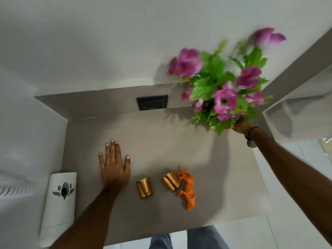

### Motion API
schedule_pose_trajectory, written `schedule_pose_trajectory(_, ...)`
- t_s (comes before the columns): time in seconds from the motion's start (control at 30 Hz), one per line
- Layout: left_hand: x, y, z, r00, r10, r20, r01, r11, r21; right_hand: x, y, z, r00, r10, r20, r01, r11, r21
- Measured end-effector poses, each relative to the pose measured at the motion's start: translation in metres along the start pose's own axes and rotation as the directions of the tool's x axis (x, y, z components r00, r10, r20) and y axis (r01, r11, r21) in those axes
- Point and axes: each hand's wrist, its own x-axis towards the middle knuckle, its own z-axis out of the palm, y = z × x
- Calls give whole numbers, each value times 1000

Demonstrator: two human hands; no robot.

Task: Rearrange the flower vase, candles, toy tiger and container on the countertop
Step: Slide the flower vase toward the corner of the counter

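right grip (241, 126) closed low on vase, vase itself hidden under blurred flowers (222, 83); likely top-heavy, hold low. left grip (114, 164) flat, open on worktop (161, 141); candles (144, 188), tiger (187, 188) just right of it.

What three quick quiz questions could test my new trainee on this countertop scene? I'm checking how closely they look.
1. True or false: the left hand lies flat on the countertop.
2. What does the right hand grip? A) toy tiger B) flower vase C) candle
3. Which thing lies right beside the toy tiger?

Key: 1 true. 2 B, the flower vase. 3 The right-hand gold candle; the other candle stands apart.
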Motion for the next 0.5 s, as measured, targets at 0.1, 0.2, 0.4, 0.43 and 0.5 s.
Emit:
schedule_pose_trajectory(0.1,1,0,2,1000,-11,-9,11,1000,1,1,3,-6,999,-33,-26,31,997,-70)
schedule_pose_trajectory(0.2,1,1,1,1000,-18,-21,18,1000,0,4,11,-12,999,51,-8,-52,994,-94)
schedule_pose_trajectory(0.4,-2,5,-7,1000,-9,28,10,1000,-16,-22,21,12,991,-127,-42,134,947,293)
schedule_pose_trajectory(0.43,-3,5,-10,999,-7,47,8,1000,-23,-31,23,18,995,-88,-48,100,928,358)
schedule_pose_trajectory(0.5,-6,10,-19,997,-15,82,20,997,-68,-53,27,35,999,3,-37,11,927,374)
